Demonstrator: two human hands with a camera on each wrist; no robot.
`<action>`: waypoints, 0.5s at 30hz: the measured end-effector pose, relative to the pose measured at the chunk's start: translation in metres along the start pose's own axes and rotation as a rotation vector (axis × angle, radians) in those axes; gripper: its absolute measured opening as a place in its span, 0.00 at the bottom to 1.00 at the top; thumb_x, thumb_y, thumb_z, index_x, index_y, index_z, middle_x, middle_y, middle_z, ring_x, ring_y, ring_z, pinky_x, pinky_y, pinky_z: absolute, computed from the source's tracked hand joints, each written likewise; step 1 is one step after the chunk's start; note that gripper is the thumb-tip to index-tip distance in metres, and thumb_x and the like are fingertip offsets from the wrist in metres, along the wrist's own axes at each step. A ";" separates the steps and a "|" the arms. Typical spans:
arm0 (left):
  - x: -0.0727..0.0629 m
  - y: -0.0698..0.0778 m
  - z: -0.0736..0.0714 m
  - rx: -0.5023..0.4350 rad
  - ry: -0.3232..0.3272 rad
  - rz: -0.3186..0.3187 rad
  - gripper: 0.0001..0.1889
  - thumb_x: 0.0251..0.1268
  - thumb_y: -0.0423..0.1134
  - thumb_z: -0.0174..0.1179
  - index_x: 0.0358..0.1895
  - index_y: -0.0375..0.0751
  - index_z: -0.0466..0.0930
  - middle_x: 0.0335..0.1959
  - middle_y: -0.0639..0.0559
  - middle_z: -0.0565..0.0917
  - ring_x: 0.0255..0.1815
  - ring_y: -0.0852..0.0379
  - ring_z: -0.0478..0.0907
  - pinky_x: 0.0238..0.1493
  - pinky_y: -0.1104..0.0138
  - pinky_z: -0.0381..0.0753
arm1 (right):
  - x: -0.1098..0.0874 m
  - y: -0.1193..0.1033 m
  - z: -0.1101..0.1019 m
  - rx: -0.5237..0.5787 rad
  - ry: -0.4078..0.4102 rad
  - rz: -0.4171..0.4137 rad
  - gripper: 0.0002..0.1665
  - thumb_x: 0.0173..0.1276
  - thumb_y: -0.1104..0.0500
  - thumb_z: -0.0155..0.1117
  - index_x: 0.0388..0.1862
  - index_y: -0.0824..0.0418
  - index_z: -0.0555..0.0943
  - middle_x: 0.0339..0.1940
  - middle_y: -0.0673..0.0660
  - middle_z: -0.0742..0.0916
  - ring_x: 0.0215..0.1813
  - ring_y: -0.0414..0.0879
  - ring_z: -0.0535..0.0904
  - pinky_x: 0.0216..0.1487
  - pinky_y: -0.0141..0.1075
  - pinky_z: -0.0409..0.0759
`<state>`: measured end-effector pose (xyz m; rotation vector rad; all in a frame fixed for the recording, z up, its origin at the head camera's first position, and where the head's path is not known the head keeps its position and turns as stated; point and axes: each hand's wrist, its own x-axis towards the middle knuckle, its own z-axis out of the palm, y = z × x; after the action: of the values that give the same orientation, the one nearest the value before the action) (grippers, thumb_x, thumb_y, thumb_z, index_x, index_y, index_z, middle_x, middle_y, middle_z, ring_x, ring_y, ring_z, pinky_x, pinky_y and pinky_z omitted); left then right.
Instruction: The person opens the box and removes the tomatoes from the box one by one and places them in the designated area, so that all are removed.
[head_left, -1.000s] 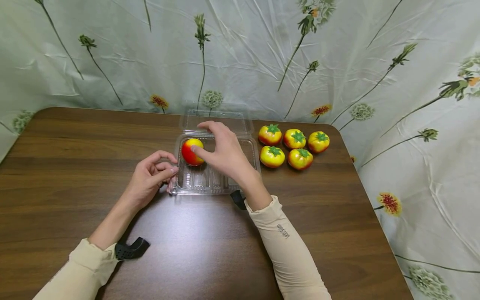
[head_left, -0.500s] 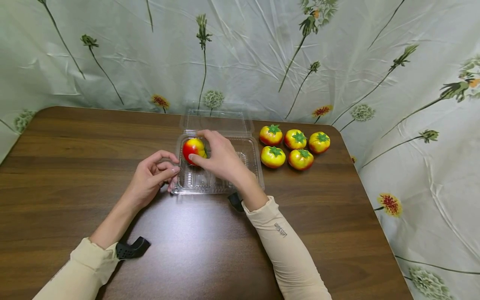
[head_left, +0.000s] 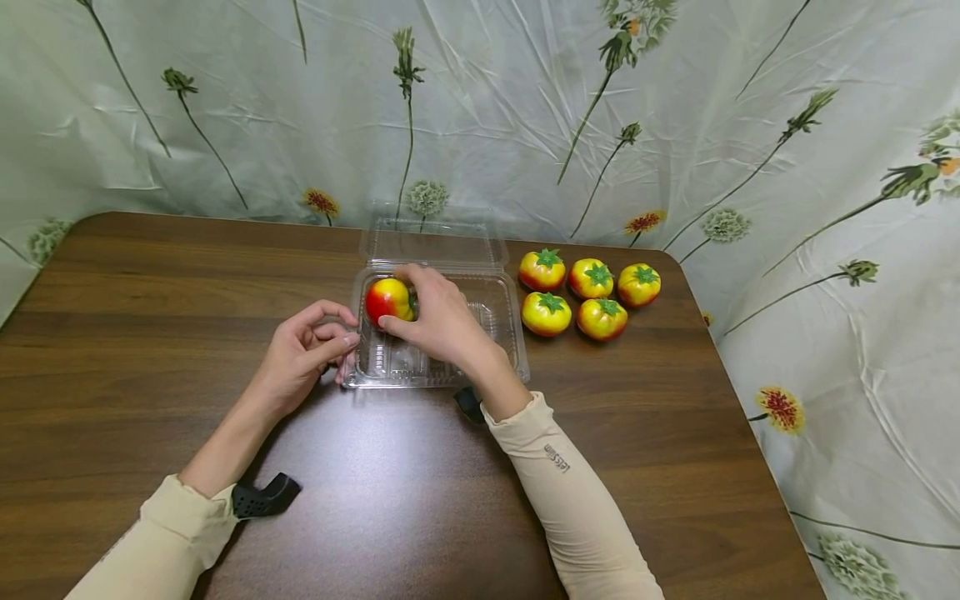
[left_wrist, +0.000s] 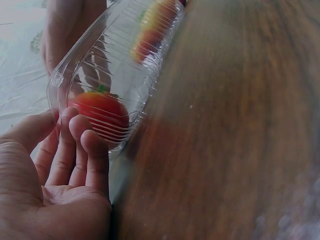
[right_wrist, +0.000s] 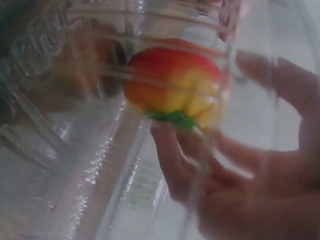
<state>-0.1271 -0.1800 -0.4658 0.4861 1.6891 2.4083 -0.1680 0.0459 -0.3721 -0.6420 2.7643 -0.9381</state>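
Note:
A clear plastic clamshell container (head_left: 442,379) stands on the table with its lid (head_left: 435,242) folded back. My left hand (head_left: 303,358) pinches the left rim, thumb outside and fingers along the wall in the left wrist view. In the back left part of the container is a red and yellow tomato (head_left: 386,302), lying on its side. My right hand (head_left: 444,321) holds this tomato, thumb at the front and fingers behind. The right wrist view, through the plastic, has the tomato (right_wrist: 172,82) with its green leafy top against the fingertips (right_wrist: 165,137).
Several more yellow and red tomatoes (head_left: 546,314) with green tops sit in two rows right of the container. Behind the brown wooden table (head_left: 187,275) hangs a flower-patterned curtain (head_left: 510,125). Each wrist carries a black camera mount (head_left: 264,496).
My right hand has lowered, its raised fingers coming down behind the tomato. The tomato has turned and shifted slightly, its yellow side now towards the right. My left hand stays at the rim.

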 end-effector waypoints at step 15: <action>0.000 0.000 0.001 0.003 0.001 -0.003 0.10 0.75 0.20 0.56 0.52 0.33 0.74 0.27 0.47 0.85 0.18 0.54 0.78 0.20 0.70 0.82 | 0.000 0.002 0.003 0.010 -0.084 0.071 0.38 0.68 0.49 0.77 0.71 0.61 0.74 0.65 0.59 0.84 0.62 0.52 0.80 0.68 0.44 0.79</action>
<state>-0.1265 -0.1793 -0.4651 0.4824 1.6934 2.4048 -0.1677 0.0463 -0.3756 -0.5645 2.6881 -0.8888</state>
